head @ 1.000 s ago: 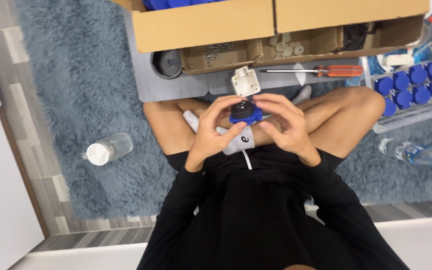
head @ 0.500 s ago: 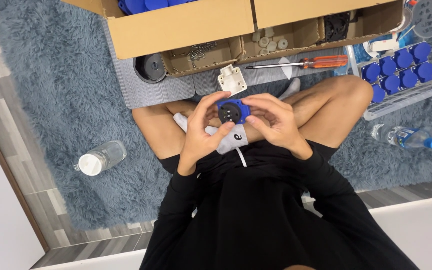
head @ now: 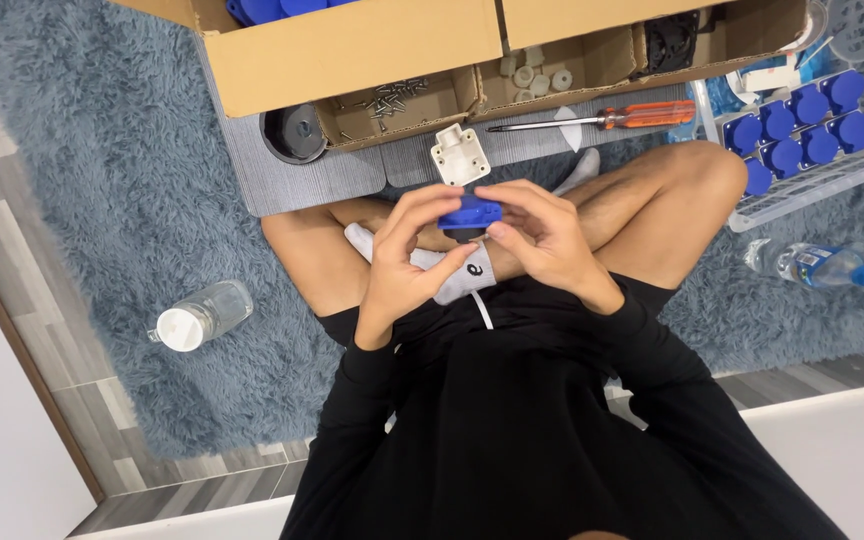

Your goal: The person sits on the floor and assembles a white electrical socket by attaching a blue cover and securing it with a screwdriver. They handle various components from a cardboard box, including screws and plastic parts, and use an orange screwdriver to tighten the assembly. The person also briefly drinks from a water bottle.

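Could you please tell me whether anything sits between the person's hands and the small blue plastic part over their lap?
Nothing visible does. The left hand and the right hand both already grip the small blue plastic part with their fingertips. The square white plastic piece lies apart on the grey mat just beyond it.

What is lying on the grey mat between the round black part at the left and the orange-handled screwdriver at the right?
In the head view, a small white square plastic plate lies on the grey mat between them.
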